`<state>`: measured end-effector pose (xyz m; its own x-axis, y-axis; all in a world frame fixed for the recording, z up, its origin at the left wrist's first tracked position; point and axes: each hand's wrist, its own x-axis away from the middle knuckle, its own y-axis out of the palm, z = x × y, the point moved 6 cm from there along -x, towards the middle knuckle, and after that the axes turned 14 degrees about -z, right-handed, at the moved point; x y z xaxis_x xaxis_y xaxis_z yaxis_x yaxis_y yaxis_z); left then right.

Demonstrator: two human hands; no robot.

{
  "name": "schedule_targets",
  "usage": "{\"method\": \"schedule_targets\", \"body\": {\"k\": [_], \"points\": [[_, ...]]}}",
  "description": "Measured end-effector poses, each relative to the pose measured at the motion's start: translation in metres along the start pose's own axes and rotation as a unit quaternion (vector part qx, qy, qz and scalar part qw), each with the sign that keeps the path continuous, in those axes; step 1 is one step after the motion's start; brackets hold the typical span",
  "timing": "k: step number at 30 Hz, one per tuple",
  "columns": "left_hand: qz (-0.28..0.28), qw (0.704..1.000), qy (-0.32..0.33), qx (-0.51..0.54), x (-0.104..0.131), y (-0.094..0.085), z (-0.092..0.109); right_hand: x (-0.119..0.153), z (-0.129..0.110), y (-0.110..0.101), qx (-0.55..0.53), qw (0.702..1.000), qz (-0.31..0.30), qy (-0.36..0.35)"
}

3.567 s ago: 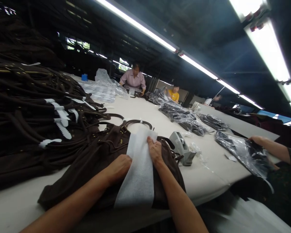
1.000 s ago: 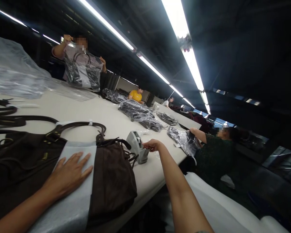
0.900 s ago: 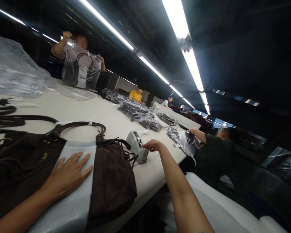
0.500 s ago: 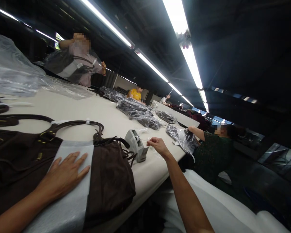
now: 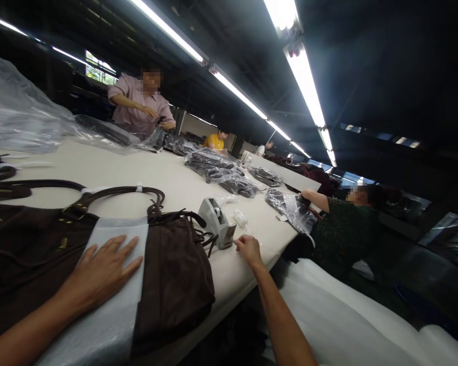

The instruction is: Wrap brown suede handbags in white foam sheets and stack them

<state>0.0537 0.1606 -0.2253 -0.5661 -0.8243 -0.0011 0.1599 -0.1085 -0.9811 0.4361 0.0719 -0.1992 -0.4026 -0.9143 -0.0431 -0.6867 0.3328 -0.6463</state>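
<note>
A dark brown bag (image 5: 175, 279) with looped handles lies on the pale table at the left. Across it runs a strip of white wrapping sheet (image 5: 114, 315), and my left hand (image 5: 103, 269) rests flat on the sheet with fingers spread. A grey tape dispenser (image 5: 217, 223) stands just right of the bag. Beside its front end, my right hand (image 5: 248, 249) is pinched closed; what its fingertips hold, if anything, is too small to make out. A small clear plastic piece (image 5: 240, 218) lies behind the dispenser.
Clear plastic bags (image 5: 19, 112) are heaped at the far left. Plastic-wrapped dark items (image 5: 221, 170) lie farther along the table (image 5: 160, 170). One person in pink stands across it; another in dark green handles a wrapped item (image 5: 290, 206) at the right. White material (image 5: 328, 315) hangs at lower right.
My right hand has moved slightly down, near the dispenser's front end. My left hand stays on the sheet. The person in pink has lowered the plastic-wrapped item to the table.
</note>
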Motion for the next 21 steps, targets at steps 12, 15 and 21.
{"method": "schedule_targets", "body": {"k": [12,15,21], "points": [[-0.045,0.995,-0.084,0.033,0.005,-0.008,0.004,0.030,-0.181,0.119,-0.302,0.922,-0.222,-0.100],[-0.045,0.995,-0.079,0.047,0.008,-0.008,0.003,0.015,-0.211,0.175,-0.318,0.920,-0.228,-0.027],[-0.038,0.994,-0.068,0.076,0.012,-0.014,0.004,-0.020,-0.223,0.226,-0.302,0.935,-0.181,0.035]]}}
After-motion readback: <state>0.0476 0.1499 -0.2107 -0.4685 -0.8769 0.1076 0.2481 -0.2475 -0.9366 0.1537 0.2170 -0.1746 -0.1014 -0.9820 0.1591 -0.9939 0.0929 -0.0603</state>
